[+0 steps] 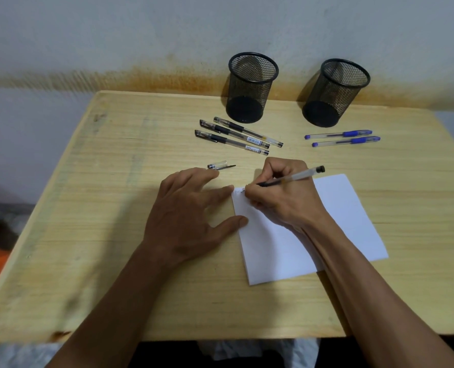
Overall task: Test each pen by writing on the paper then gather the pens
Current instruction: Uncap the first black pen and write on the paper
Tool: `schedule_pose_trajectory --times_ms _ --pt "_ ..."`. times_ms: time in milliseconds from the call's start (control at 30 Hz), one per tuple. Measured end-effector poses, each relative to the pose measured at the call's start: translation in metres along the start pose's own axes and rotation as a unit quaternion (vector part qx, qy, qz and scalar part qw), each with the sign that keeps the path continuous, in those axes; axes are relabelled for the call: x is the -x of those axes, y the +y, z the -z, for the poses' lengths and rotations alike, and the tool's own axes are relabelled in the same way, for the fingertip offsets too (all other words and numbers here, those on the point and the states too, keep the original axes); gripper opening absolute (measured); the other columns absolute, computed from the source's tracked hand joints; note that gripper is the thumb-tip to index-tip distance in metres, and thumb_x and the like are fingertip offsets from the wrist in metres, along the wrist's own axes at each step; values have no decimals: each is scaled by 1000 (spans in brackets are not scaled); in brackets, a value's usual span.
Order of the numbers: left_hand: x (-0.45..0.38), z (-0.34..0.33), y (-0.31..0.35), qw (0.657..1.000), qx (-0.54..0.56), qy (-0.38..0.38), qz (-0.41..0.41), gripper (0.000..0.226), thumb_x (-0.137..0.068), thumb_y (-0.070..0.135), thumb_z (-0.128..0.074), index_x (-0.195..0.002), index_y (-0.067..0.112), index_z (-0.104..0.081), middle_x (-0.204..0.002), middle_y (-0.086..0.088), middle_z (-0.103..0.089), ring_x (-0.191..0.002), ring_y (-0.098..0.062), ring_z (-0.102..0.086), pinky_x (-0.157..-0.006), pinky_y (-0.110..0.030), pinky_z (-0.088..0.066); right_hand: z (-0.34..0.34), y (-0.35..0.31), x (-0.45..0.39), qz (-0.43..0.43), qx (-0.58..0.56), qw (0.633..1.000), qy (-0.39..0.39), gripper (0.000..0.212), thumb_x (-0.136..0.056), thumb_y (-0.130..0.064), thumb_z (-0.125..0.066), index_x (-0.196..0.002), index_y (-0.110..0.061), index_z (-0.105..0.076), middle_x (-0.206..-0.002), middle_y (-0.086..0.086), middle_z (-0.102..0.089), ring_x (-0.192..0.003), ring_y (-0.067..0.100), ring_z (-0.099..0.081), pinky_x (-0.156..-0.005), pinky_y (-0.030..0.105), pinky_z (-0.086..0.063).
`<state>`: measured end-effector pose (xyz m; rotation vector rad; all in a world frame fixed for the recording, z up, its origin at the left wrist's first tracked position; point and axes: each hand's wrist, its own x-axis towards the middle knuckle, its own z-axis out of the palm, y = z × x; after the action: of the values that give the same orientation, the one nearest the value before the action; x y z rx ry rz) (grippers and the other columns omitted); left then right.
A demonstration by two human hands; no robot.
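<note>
My right hand [281,192] grips an uncapped black pen [292,177], fingers curled round its barrel, the tip down on the paper [353,216] at its far left corner, where a few small marks show. The pen's back end sticks out beyond my knuckles, away from the paper's left edge. The heel of that hand rests on the sheet.

My left hand [191,216] lies flat on the counter [87,208] with fingers spread and straight, holding nothing; its thumb tip and forefinger tip touch the paper's left edge, just beside my right hand.

The pen's clear cap [219,165] lies on the counter beyond the paper's left corner, just past my left fingertips.

Farther from the paper, three black pens [236,135] lie side by side, capped, slanting toward the paper's far edge. Behind them stands a black mesh cup [249,88] near the wall. Two blue pens [342,138] lie parallel beyond the paper's far right corner, well apart from both my hands, with a second mesh cup [334,94] standing behind them.
</note>
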<state>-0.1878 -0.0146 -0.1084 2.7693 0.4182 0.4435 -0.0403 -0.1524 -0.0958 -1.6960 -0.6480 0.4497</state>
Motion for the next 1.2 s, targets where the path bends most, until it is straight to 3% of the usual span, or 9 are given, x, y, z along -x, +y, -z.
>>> schedule_pose_trajectory --times_ms 133,233,400,733,933,1100,1200 --pt "0 0 -1 1000 -1 -4 0 62 -76 77 -51 -119 36 -69 -136 4 -59 -130 -20 -49 -109 -43 -35 0 1 0 -1 -6 1000 4 25 -66 -3 -75 -55 -17 -57 -54 14 -64 -49 27 -62 -52 37 -50" --pt "0 0 -1 1000 2 -5 2 62 -76 77 -51 -119 36 -69 -136 4 -59 -131 -21 -49 -109 -44 -35 -1 -1 1 3 5 1000 6 21 -66 -1 -75 -58 -8 -57 -56 19 -63 -49 25 -62 -50 35 -50" --pt "0 1 0 1000 8 5 -3 62 -76 77 -51 -118 35 -70 -135 3 -60 -129 -21 -50 -108 -46 -36 -1 -2 1 -7 -4 1000 7 28 -70 9 -74 -58 -7 -54 -53 13 -58 -46 21 -57 -50 32 -46" --pt "0 0 0 1000 9 7 -2 63 -76 78 -50 -118 36 -70 -136 3 -59 -130 -21 -49 -109 -44 -35 1 1 2 -14 -24 1000 6 24 -64 0 -73 -56 -11 -54 -50 12 -57 -44 25 -55 -51 36 -46" --pt "0 -2 -1 1000 8 7 -4 63 -76 78 -50 -119 36 -69 -136 3 -59 -131 -21 -49 -109 -45 -35 2 -1 4 -13 11 1000 8 20 -65 0 -72 -61 1 -52 -53 16 -57 -46 22 -54 -49 39 -46" --pt "-1 -2 -1 1000 14 17 -6 62 -75 78 -53 -116 36 -71 -134 3 -61 -129 -22 -51 -108 -46 -37 7 -17 4 -86 -175 980 37 20 -80 24 -59 -70 10 -50 -54 19 -56 -41 19 -52 -49 33 -44" --pt "-2 -4 -2 999 17 36 -15 58 -73 76 -59 -112 36 -73 -130 4 -63 -124 -22 -55 -104 -44 -39 16 -27 3 -135 -281 947 82 27 -86 18 -62 -68 -2 -54 -67 20 -58 -45 14 -54 -43 20 -48"
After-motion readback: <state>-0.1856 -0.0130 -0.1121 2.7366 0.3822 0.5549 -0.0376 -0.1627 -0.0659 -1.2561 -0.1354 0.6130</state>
